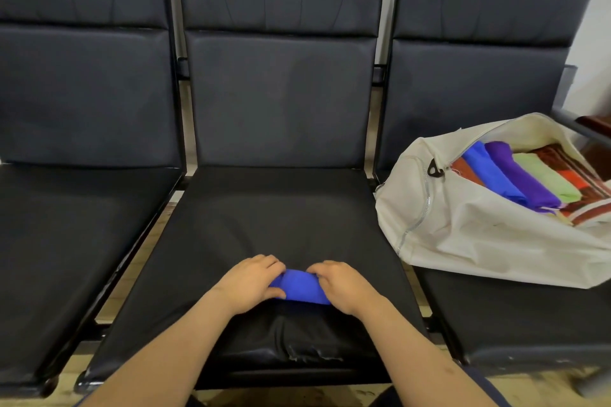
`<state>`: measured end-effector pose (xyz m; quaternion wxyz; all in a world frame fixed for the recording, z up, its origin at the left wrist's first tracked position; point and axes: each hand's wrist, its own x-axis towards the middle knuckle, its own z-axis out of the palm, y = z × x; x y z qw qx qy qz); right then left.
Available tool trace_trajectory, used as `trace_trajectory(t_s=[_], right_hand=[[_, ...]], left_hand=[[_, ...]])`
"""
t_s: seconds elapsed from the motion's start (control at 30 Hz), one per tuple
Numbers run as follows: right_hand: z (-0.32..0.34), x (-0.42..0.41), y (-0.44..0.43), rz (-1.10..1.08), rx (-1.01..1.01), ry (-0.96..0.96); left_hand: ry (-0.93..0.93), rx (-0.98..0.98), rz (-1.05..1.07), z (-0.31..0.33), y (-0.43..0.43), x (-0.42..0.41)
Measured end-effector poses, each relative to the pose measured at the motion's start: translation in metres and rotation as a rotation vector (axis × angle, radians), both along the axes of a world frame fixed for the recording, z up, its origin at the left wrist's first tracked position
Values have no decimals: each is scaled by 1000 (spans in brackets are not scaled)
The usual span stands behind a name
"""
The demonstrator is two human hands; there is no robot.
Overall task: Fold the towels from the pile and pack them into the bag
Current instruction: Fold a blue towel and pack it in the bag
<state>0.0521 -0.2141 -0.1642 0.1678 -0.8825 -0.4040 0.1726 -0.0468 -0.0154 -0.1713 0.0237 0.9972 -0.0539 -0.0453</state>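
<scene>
A small blue towel (299, 286), folded into a compact bundle, lies on the middle black seat (264, 225) near its front edge. My left hand (251, 281) grips its left end and my right hand (344, 284) grips its right end, fingers curled over the cloth. An open cream bag (463, 235) lies on the right seat. Inside it, folded towels stand side by side: blue (489, 175), purple (522, 175), light green (549, 178), orange and striped brown ones.
Three black padded seats stand in a row with metal frames between them. The left seat (66, 225) holds nothing. A metal armrest (582, 129) runs behind the bag at the right. Wooden floor shows below the seats.
</scene>
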Motion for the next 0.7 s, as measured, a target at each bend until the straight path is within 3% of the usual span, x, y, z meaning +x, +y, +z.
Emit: trace_trajectory(t_s=[0.23, 0.37, 0.5, 0.7], right_hand=[[20, -5, 0, -111, 5, 332], [41, 5, -18, -201, 36, 519], [73, 25, -58, -322, 365, 736], [139, 52, -146, -633, 881, 1003]], left_hand=[[68, 419, -229, 36, -26, 17], [49, 447, -319, 55, -54, 35], [-176, 459, -362, 92, -86, 65], [-522, 329, -495, 159, -153, 131]])
